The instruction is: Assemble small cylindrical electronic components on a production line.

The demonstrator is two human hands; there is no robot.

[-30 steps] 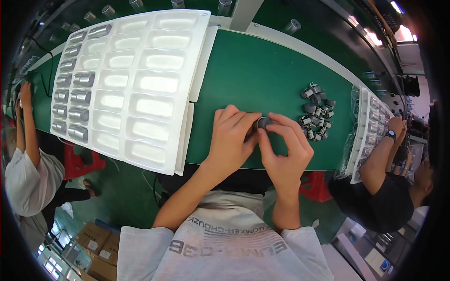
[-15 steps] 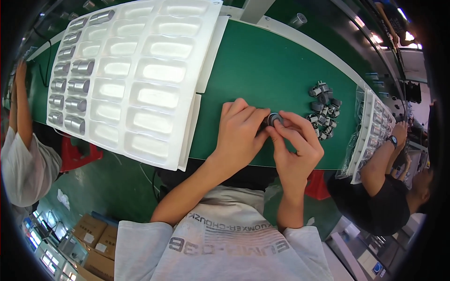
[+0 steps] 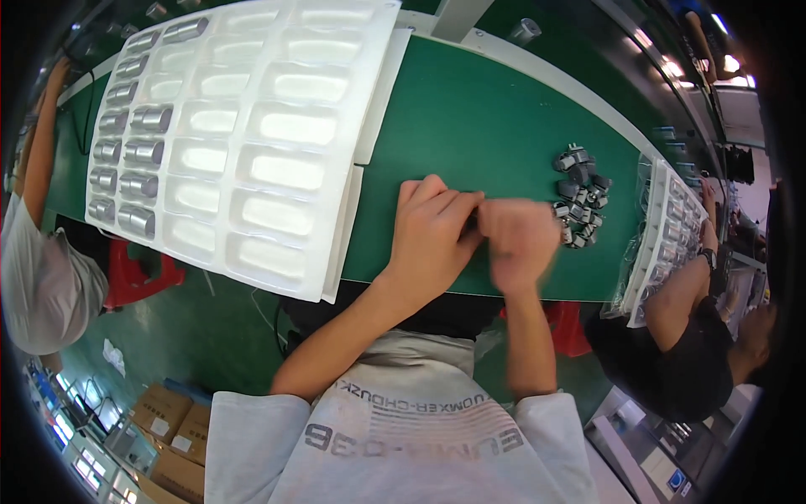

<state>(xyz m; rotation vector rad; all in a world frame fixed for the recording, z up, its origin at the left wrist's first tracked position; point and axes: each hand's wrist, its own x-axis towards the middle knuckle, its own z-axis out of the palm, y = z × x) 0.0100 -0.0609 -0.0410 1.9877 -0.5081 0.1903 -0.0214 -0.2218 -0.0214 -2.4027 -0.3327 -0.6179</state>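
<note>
Over the green tabletop (image 3: 470,101), my left hand (image 3: 432,237) is closed, its thumb and index finger pinched toward the right. The small dark cylindrical part seen between my fingers half a second ago is now almost wholly hidden. My right hand (image 3: 522,244) is smeared by motion and touches or nearly touches the left fingertips; its fingers look curled, but what they hold does not show. To its right lies a pile of small grey and black parts (image 3: 579,197). On the left stands a white molded tray (image 3: 294,126) with silver metal cylinders (image 3: 141,152) in its left columns.
Beneath the tray, further white trays (image 3: 357,181) stick out. Another tray with metal parts (image 3: 667,239) lies on the right, beside a person in black (image 3: 663,361). A metal cylinder (image 3: 525,32) stands beyond the far rail. A person in white (image 3: 46,281) is at the left.
My right hand has turned over, its fingers curling in front of the dark part and hiding it. My left hand has stayed in place. The neighbours' arms have shifted.
</note>
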